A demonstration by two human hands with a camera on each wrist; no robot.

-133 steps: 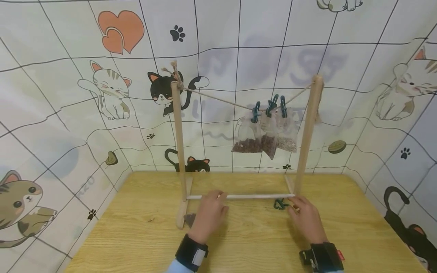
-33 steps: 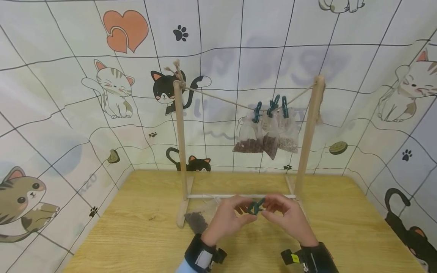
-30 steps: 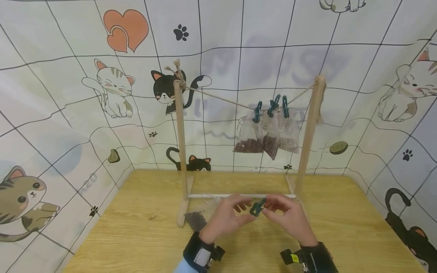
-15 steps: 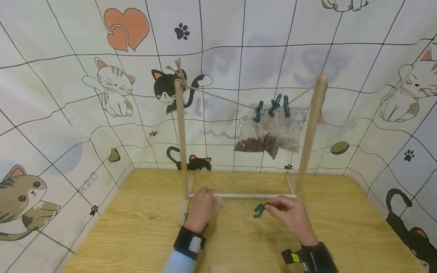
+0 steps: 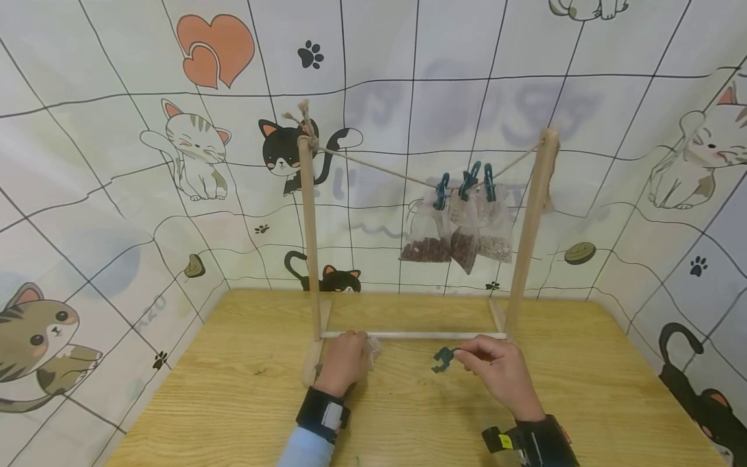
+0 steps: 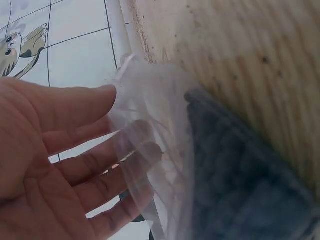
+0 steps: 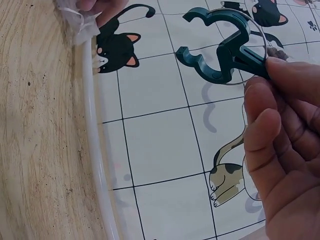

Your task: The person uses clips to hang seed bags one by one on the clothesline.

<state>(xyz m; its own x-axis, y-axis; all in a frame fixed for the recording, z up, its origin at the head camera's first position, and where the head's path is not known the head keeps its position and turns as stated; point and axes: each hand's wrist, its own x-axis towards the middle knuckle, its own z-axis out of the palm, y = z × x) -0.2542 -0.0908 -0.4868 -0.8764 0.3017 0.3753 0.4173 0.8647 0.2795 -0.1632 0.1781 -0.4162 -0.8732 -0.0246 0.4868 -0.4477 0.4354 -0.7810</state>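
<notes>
My left hand (image 5: 344,360) is low beside the left post, pinching the clear top of a plastic bag (image 6: 155,95). In the left wrist view its fingers show through the film, and dark grains (image 6: 245,170) fill the bag's lower part. My right hand (image 5: 498,373) pinches the handles of a green clothespin (image 7: 227,47) between thumb and fingers, spreading the pin's mouth, which points left toward the bag. Above, three filled bags, one with reddish-brown pieces (image 5: 426,250), hang from a cord (image 5: 373,167) by green clothespins (image 5: 469,181).
The wooden frame has a left post (image 5: 308,240), a right post (image 5: 528,240) and a white crossbar (image 5: 432,335) low between them. It stands on a wooden table (image 5: 233,402). A cat-patterned wall covering (image 5: 373,52) rises behind.
Both hands met at the clothespin about one second ago; then the left hand moved left to the bag. The right hand keeps the clothespin, previously near the right post, now squeezed open.
</notes>
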